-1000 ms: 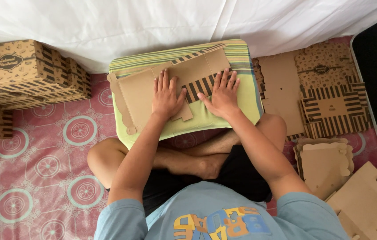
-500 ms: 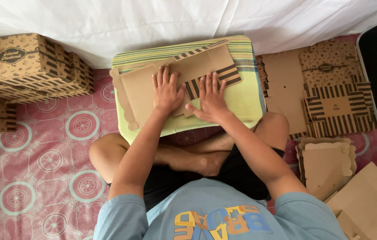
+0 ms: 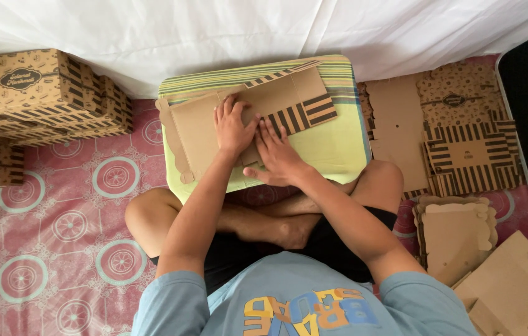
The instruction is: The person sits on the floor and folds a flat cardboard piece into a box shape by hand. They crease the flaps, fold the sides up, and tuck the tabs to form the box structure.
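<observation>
1. Left hand and right hand side by side, palms pressed flat on unfolded cardboard box blank.
2. Blank lies on green striped cushion.
3. Assembled boxes stacked left, closed; contents hidden.

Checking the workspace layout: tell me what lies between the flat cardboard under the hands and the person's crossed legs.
In the head view, a green-and-yellow striped cushion lies between them: the cardboard rests on it, and it sits over the legs.

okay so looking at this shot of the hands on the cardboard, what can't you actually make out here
Head view only:
- Cardboard blank: its middle is hidden under the left hand and right hand.
- Stacked boxes: cut off by the left edge.
- Flat cardboard pieces: cut off at the bottom right corner.
- Cushion: its near edge is hidden by forearms.
</observation>
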